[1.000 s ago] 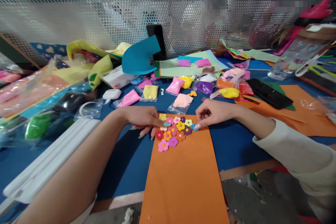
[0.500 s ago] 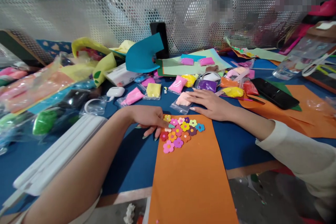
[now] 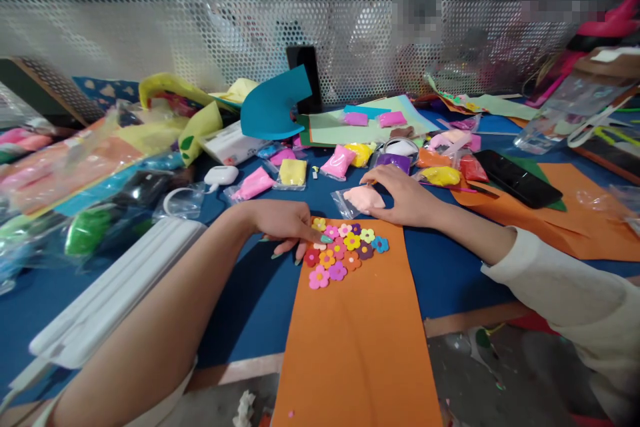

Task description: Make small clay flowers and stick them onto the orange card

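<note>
The orange sheet (image 3: 357, 333) hangs off the near edge of the blue surface (image 3: 233, 327), so a knee or sleeve could bump it and make it slide. The flowers (image 3: 352, 242) sit close together near its far end; if they are not stuck well, that slide could mix them up. The left hand (image 3: 284, 220) is loosely open, one finger down on the flowers, with nothing held; a hard push might squash one. The right hand (image 3: 407, 199) is half open, curled by the peach clay (image 3: 364, 199) and a tiny orange bit (image 3: 369, 181); I can't tell if it grips either. Its wrist could brush the blue flower (image 3: 380, 244) if it drops low.
</note>
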### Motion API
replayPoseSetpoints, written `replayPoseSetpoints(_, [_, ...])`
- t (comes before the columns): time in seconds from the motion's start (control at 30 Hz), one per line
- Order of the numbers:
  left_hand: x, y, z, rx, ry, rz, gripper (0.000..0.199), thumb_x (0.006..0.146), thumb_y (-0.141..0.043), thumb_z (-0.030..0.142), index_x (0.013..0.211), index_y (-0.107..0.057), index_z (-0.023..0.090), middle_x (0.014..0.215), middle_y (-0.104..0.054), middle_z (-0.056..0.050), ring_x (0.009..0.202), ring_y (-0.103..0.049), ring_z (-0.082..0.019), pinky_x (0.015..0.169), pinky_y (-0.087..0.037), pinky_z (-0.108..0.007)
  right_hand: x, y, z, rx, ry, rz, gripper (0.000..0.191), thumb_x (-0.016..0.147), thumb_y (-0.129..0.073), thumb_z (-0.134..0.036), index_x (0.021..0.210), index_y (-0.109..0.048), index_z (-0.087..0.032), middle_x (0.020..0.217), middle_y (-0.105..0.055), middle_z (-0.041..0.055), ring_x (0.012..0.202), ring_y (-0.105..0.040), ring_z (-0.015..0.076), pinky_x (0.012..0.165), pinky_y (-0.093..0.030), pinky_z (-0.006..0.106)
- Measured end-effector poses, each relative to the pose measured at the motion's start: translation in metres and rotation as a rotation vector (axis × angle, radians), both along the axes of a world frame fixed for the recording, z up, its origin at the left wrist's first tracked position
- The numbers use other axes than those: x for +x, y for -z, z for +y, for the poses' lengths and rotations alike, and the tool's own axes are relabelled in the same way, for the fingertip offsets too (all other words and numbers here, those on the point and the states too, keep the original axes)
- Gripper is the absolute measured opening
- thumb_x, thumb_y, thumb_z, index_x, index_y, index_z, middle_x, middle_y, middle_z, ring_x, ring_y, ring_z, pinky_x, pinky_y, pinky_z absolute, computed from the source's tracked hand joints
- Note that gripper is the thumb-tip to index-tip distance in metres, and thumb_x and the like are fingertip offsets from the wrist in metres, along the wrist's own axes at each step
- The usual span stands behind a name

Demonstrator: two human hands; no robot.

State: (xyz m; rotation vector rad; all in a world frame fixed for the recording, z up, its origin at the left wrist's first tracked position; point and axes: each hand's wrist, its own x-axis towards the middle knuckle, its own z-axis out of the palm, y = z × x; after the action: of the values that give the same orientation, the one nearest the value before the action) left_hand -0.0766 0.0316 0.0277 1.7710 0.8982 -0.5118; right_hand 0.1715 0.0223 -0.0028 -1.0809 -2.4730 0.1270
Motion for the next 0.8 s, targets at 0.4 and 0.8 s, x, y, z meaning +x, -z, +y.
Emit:
replayPoseSetpoints(0.4, [-0.0025, -0.0026, -0.0005, 0.010, -0.016, 0.006, 0.054, 0.079, -0.049, 0.057, 0.056, -0.067, 0.012, 0.032, -0.046, -0.001, 0.026, -0.026, -0.005, 0.030, -0.022, -0.016, 0.0024, 0.0027, -0.0045, 0.008, -0.030, 0.092, 0.035, 0.068, -0.063, -0.027, 0.098, -0.053, -0.015, 0.117, -0.053, 0.0141, 0.112, -0.050, 0.0273, 0.095, -0.041, 0.041])
replayPoseSetpoints(0.8, [-0.0059, 0.0012, 0.0077, 0.333, -0.249, -0.029, 0.052, 0.074, -0.053, 0.060, 0.050, -0.058, 0.015, 0.035, -0.045, 0.000, 0.031, -0.034, -0.007, 0.032, -0.027, -0.019, 0.0035, -0.0004, -0.0084, 0.297, 0.104, 0.320, 0.035, 0.076, -0.057, -0.026, 0.108, -0.046, -0.020, 0.105, -0.060, 0.0094, 0.097, -0.058, 0.0249, 0.081, -0.046, 0.037])
